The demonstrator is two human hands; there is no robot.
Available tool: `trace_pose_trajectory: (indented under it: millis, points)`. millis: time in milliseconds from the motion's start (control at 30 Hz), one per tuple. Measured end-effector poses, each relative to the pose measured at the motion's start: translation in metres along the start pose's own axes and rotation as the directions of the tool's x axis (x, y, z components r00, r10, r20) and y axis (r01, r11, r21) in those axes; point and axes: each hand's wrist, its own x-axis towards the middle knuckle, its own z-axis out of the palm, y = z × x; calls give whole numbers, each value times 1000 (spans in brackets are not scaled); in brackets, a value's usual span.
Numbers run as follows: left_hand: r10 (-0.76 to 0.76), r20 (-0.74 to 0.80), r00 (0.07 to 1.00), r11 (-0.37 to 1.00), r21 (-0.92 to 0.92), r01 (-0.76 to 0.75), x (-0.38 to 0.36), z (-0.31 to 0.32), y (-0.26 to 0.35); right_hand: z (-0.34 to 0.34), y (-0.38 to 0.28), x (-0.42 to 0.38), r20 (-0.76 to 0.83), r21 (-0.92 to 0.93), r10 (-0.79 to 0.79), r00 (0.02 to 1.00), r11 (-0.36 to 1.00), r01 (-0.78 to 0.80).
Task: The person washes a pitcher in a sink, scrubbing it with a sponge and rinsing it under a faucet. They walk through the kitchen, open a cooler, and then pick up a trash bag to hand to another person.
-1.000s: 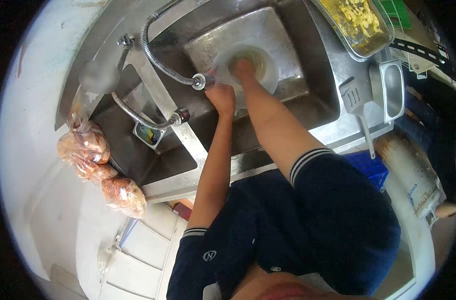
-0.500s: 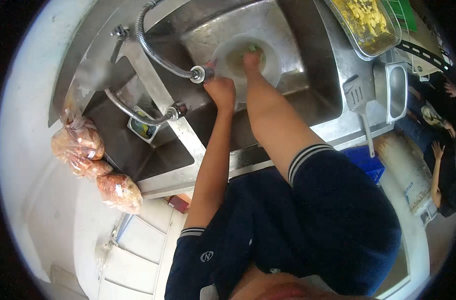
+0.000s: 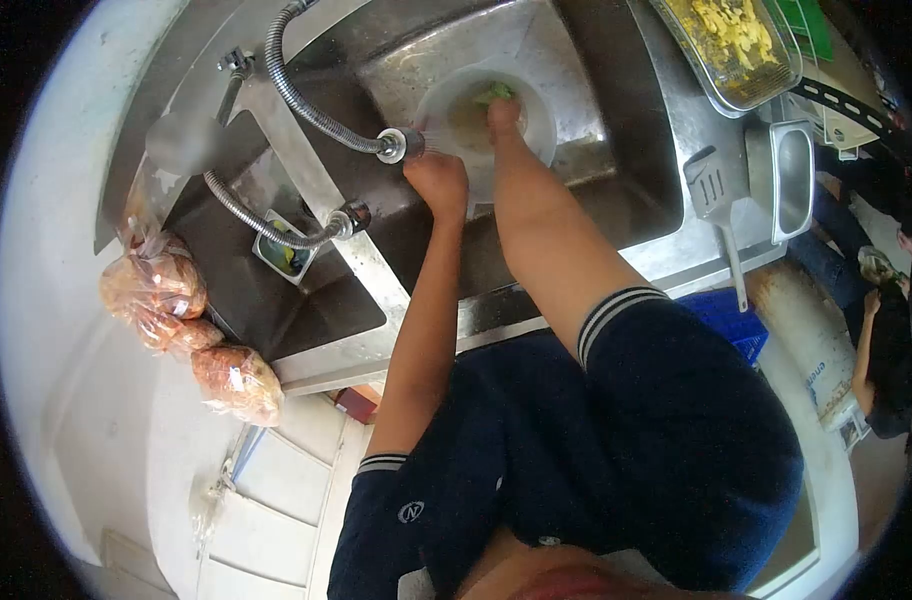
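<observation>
Hanging at the far left beside the pale wall, three bags of brownish food sat clustered below the steel edge. Next came the left basin, dark and shallow, with a small packet lying in it. Two hoses curved over the divider: the lower hose ended over the left basin, and the upper hose ended in a nozzle just above the left hand. That hand gripped the near rim of the bowl, its fingers curled shut on the edge. The bowl, pale and round, stood tilted in the right basin, against its front wall. The right hand reached inside the bowl, pressing a green sponge to the far inner side; its fingers were closed on the sponge, though how tightly could not be told. Further right, on the bench, a spatula lay with its handle toward the person. Above it stood a tray of yellow food, and beside it a small steel tub. At the far right edge another person stood, well apart.
</observation>
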Motion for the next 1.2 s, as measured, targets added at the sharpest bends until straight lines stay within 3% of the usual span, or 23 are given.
trace_pose_trajectory:
  millis: [67, 133, 167, 233, 267, 300, 333, 367, 433, 567, 667, 733, 767, 833, 867, 933, 967, 1033, 1067, 1100, 1133, 1167, 1200]
  points:
    - [24, 6, 1000, 1000, -5, -24, -1, 1, 0, -2, -4, -4, 18, -121, 36, 999, 992, -34]
    - [-235, 141, 962, 971, 70, 227, 1, 5, -3, 7, -12, -15, 273, -257, 83, 958, 966, -10]
    - [-242, 133, 961, 970, 68, 235, 2, 6, -5, 12, -8, -17, 279, -266, 84, 957, 964, -7]
    - [1, -24, 1000, 998, -58, -3, 1, 6, -9, 19, 8, -24, 208, -315, 56, 977, 949, 13]
    - [6, -19, 1000, 998, -60, -7, 2, 11, -11, 22, 12, -26, 203, -312, 55, 978, 950, 12]
    - [7, -140, 990, 982, -188, -34, 5, 18, -13, 27, 15, -28, 149, -531, -179, 973, 815, 231]
    - [-10, -258, 966, 948, -310, -72, 6, 23, -14, 28, 16, -28, 152, -721, -407, 900, 578, 383]
    - [-14, -261, 965, 947, -314, -71, 4, 19, -11, 26, 24, -17, 155, -723, -411, 898, 572, 386]
    - [7, 51, 999, 993, 117, -13, 1, 4, -4, 24, 41, 11, 223, -843, -190, 956, 454, 287]
    - [49, -115, 992, 999, 1, -49, 3, 11, -11, 4, 2, -13, 136, -835, -210, 968, 502, 226]
    - [-8, 17, 1000, 1000, 4, 8, 2, 5, -2, -1, -11, -40, 45, -853, -294, 955, 486, 190]
    - [86, -55, 995, 996, 5, -85, 6, 9, -13, 6, 0, -41, -199, -631, -490, 849, 726, 272]
    - [85, -57, 995, 996, 7, -85, 6, 9, -14, 6, 7, -33, -196, -631, -491, 849, 726, 274]
    - [25, 10, 1000, 986, 164, -26, 3, 10, -12, 0, 17, -11, 153, -783, -519, 841, 456, 424]
    - [18, 13, 1000, 987, 161, -20, 2, 9, -8, -1, 8, -18, 154, -787, -518, 842, 451, 421]
    - [-10, -33, 999, 980, -199, 4, 6, 2, 3, 2, -20, -41, -81, -657, -181, 980, 749, 84]
    - [-7, -37, 999, 980, -201, -1, 8, 2, 3, 3, -13, -35, -80, -656, -186, 979, 750, 89]
    - [102, -55, 993, 994, 40, -100, 6, 4, -1, 3, 19, -9, -86, -550, -430, 899, 773, 317]
    - [105, -58, 993, 994, 41, -103, 5, 5, -3, 4, 19, -5, -85, -548, -432, 898, 773, 320]
    - [9, -38, 999, 997, -79, -12, 4, 6, -5, 5, 19, -1, -86, -238, -238, 967, 948, 212]
    - [-84, -6, 996, 978, -195, 81, 3, 8, -8, 5, 21, 3, -18, 91, -46, 999, 995, 47]
    - [-82, -5, 997, 978, -195, 80, 4, 4, -2, 6, 23, 7, -20, 93, -46, 999, 995, 47]
    - [-144, 101, 984, 989, -10, 146, 5, -3, 8, 6, 25, 11, -22, 114, -67, 998, 991, 69]
